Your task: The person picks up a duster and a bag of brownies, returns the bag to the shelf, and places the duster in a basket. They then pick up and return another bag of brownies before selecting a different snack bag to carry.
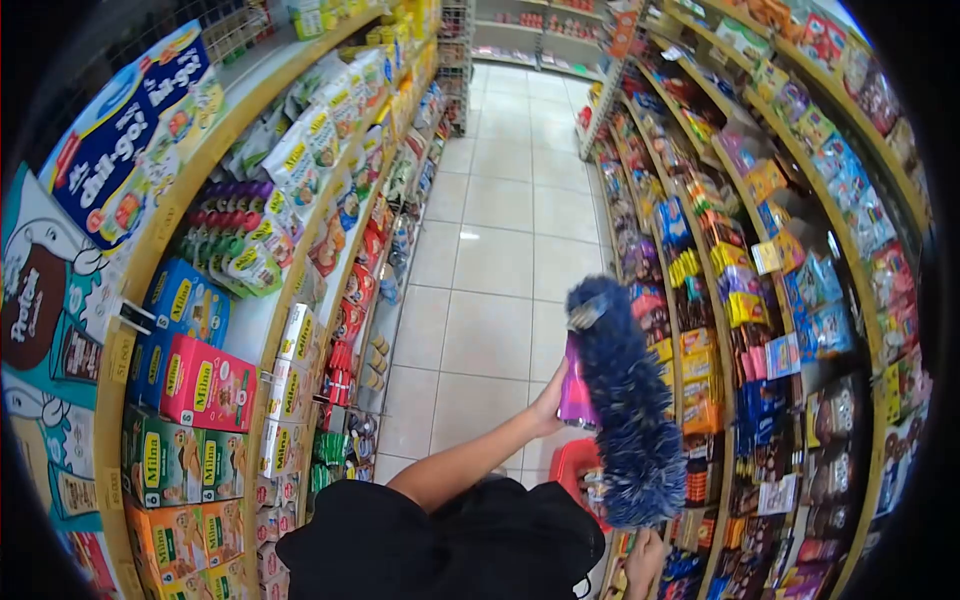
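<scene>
In the head view, the left hand (550, 405) had its fingers curled round a shiny purple packet (577, 390). The right hand (645, 560) was closed at the bottom of a fluffy dark-blue duster (632, 400), which touched the packet.

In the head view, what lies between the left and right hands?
The lower part of the blue duster and part of the red basket show between the hands in the head view.

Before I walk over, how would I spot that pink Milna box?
On the left-hand shelving, find the Milna boxes at the near end. The pink box shows between blue boxes above and green boxes below; its pink colour sets it apart.
</scene>
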Tool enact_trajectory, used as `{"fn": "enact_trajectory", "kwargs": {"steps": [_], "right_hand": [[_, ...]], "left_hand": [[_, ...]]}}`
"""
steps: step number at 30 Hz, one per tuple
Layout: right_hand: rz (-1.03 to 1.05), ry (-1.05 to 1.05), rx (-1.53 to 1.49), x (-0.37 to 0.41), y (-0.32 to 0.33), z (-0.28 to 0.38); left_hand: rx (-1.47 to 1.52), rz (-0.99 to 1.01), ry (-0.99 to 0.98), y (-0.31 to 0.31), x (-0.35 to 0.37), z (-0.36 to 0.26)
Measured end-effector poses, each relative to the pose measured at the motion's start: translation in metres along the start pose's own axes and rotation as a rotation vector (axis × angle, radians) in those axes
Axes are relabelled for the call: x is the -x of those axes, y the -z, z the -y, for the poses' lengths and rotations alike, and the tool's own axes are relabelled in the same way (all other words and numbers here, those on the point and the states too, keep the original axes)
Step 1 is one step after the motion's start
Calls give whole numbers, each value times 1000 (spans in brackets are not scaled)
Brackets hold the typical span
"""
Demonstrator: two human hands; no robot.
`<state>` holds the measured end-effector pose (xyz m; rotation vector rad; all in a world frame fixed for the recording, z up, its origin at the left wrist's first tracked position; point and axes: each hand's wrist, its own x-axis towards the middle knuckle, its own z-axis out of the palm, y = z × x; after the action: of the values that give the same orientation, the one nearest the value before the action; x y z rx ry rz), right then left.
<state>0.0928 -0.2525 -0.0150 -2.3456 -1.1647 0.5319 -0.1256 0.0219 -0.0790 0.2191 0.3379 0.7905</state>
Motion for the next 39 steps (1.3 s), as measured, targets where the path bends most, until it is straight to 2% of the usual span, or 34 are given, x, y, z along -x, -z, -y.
{"fn": "enact_trajectory", "kwargs": {"steps": [2,5,8,9,12,15,16,18,19,21,22,23,26,27,30,32,36,38,39], "right_hand": [[19,22,19,-5,-4,8],[10,52,42,-16,-19,21],[9,133,-43,-20,-40,42],[6,164,-105,-21,-49,39],[110,146,-30,-16,-49,43],[100,131,-40,-13,-55,31],[94,115,-41,-13,-57,28],[-41,133,-91,-19,-64,29],[-101,112,-107,-19,-59,39],[-209,134,-61,-30,-66,6],[-8,-54,-79,-24,-40,28],[-18,-110,15,-25,-37,14],[-82,-95,-59,-13,-34,-5],[-128,-92,-82,-11,-41,-21],[-2,-220,-177,3,-27,-6],[-60,-206,-252,3,-33,-26],[-127,-178,-307,8,-29,-17],[-50,-235,-408,9,-37,-38],[-39,-248,-396,10,-32,-27]], "left_hand": [[-18,-13,-56,-23,20,-1],[-237,37,14,1,27,30],[-216,-82,17,-43,58,36],[-208,-56,93,-10,44,41],[-21,-161,-92,-27,55,6],[-133,-98,-73,16,42,11],[-219,-114,-66,-3,50,14],[-388,-142,-35,-40,63,30],[-390,-29,-18,-33,58,43],[-497,-29,-84,-36,56,52],[-337,-15,74,-33,51,50],[-297,-17,82,-40,50,40],[-105,100,114,-48,40,27],[-121,71,97,-47,36,31],[-33,96,198,-31,22,48],[-73,68,214,-26,17,59],[-223,-54,256,-31,12,76],[-291,-155,226,-42,10,80],[-326,-182,231,-37,3,86]]}}
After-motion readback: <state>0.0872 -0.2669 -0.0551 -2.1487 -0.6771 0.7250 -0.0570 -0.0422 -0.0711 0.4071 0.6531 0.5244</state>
